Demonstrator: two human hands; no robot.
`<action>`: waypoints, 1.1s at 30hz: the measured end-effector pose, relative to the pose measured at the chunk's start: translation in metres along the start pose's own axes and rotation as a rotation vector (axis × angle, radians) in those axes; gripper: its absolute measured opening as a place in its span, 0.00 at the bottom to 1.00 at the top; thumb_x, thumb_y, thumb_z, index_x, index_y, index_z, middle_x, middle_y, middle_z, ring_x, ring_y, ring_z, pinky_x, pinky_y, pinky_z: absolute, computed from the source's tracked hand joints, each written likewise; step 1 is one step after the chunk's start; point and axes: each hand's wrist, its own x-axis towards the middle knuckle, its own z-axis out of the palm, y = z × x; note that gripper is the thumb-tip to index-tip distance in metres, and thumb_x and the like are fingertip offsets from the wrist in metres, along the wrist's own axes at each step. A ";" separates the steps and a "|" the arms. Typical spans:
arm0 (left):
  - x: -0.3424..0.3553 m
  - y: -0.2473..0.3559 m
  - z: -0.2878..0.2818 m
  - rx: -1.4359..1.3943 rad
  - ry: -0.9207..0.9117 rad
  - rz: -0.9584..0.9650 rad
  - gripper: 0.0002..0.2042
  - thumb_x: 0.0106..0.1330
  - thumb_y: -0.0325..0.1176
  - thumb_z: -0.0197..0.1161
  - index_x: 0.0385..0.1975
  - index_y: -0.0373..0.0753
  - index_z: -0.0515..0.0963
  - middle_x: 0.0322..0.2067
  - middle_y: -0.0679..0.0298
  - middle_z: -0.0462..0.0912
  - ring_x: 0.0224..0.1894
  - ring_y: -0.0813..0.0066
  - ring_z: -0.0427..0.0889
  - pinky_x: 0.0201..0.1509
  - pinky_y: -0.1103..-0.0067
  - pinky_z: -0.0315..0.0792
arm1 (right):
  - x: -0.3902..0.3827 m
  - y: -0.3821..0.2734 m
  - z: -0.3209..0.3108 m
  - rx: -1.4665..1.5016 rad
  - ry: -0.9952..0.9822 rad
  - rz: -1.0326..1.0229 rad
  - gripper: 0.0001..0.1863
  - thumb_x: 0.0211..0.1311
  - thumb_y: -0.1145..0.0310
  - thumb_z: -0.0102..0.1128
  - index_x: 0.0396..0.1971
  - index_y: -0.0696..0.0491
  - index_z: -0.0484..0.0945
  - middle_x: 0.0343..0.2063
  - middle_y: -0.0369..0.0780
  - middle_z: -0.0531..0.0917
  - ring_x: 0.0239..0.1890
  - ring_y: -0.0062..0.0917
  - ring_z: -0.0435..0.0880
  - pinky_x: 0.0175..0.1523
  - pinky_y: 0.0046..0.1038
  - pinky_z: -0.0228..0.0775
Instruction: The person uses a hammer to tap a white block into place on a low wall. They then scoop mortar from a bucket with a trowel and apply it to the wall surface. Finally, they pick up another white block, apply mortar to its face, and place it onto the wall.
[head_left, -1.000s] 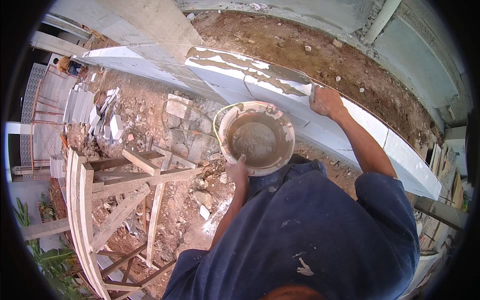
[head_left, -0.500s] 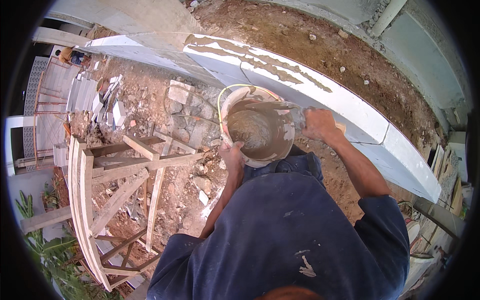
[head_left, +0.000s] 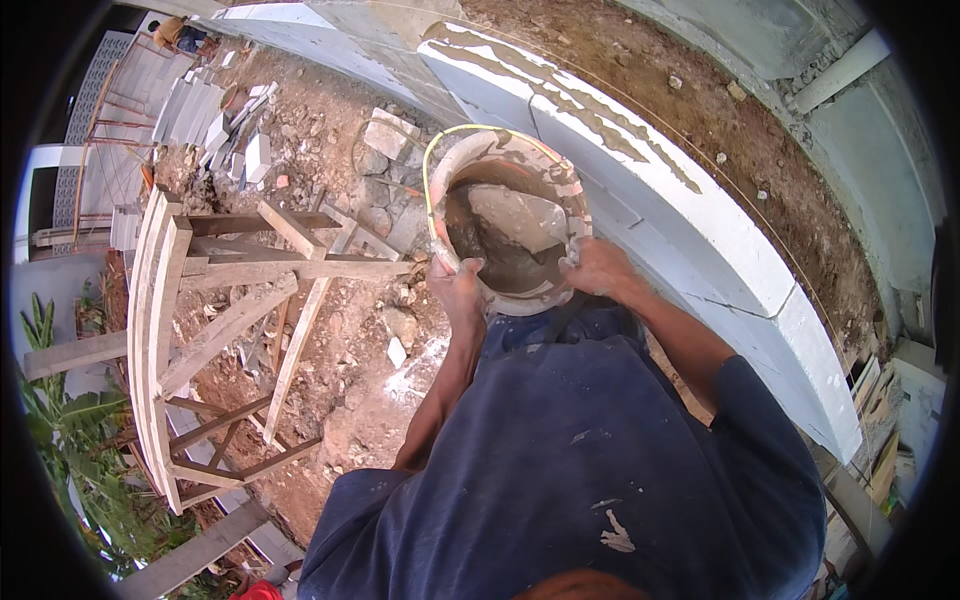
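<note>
A mortar-smeared bucket (head_left: 575, 195) with a yellow-green handle stands upright or slightly tilted in front of my body. Wet grey mortar (head_left: 462, 222) lies inside it. On the mortar rests the broad, coated blade of a trowel (head_left: 520, 215); its handle I cannot make out. My left hand (head_left: 457, 290) is closed on the near left side of the bucket's rim, thumb over the edge. At the near right side, my right hand (head_left: 603, 268) grips the same rim. Just beyond the bucket runs a low wall of pale blocks (head_left: 650, 200), streaked with mortar (head_left: 590, 110) on top.
A wooden trestle frame (head_left: 230, 265) stands at left on rubble-strewn soil. Stacked pale blocks (head_left: 185, 110) lie farther off, near a bending person (head_left: 180, 35). A string line (head_left: 745, 185) runs along the wall. Brown soil (head_left: 640, 60) lies beyond it.
My right hand has left the trowel's handle and moved onto the bucket's rim. The trowel blade, earlier across the bucket's mouth, now lies inside. My left hand still holds the rim.
</note>
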 end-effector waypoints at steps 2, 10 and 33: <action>0.003 0.006 0.006 -0.055 0.027 -0.033 0.19 0.45 0.14 0.54 0.41 0.30 0.75 0.36 0.66 0.78 0.35 0.79 0.74 0.42 0.84 0.69 | -0.001 0.004 -0.016 0.061 -0.033 0.011 0.19 0.50 0.59 0.55 0.27 0.63 0.77 0.25 0.51 0.81 0.26 0.39 0.80 0.36 0.35 0.73; -0.005 0.047 0.018 -0.218 0.030 -0.176 0.23 0.47 0.13 0.50 0.48 0.28 0.73 0.40 0.59 0.78 0.34 0.74 0.79 0.37 0.80 0.74 | -0.056 0.036 -0.094 0.667 -0.175 0.193 0.17 0.55 0.57 0.56 0.33 0.57 0.78 0.19 0.37 0.74 0.18 0.22 0.74 0.21 0.28 0.69; 0.016 0.019 -0.014 0.215 -0.050 -0.488 0.17 0.47 0.19 0.54 0.40 0.31 0.73 0.29 0.62 0.75 0.21 0.71 0.75 0.18 0.78 0.70 | -0.071 0.128 0.027 -0.022 1.209 0.594 0.15 0.57 0.61 0.61 0.41 0.53 0.74 0.38 0.47 0.76 0.39 0.44 0.78 0.39 0.41 0.73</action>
